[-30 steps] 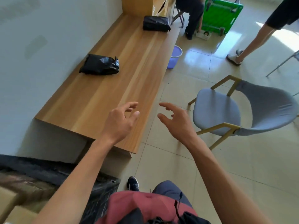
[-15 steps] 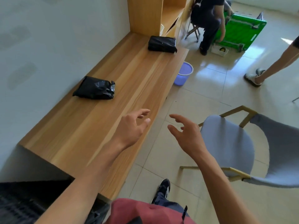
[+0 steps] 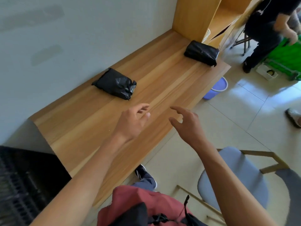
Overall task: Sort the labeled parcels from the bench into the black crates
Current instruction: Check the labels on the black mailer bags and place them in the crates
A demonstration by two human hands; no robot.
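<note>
Two parcels wrapped in black plastic lie on the long wooden bench (image 3: 84, 128). The near parcel (image 3: 114, 84) sits by the wall, the far parcel (image 3: 201, 52) near the bench's far end beside a wooden shelf unit. My left hand (image 3: 132, 121) hovers over the bench, fingers loosely spread and holding nothing, a short way in front of the near parcel. My right hand (image 3: 187, 124) is held out beside it over the bench's front edge, also empty. A black crate (image 3: 21, 181) stands at the lower left, below the bench's near end.
A grey chair (image 3: 237, 175) with a wooden frame stands close on my right. A purple bucket (image 3: 215, 88) sits on the floor by the bench. At the far right a seated person (image 3: 267, 30) handles a green crate (image 3: 288, 61); another person's foot (image 3: 294, 116) shows at the edge.
I have stepped closer along the bench. Both empty hands have moved forward over it, nearer to the near parcel, and the chair has slid to my lower right.
</note>
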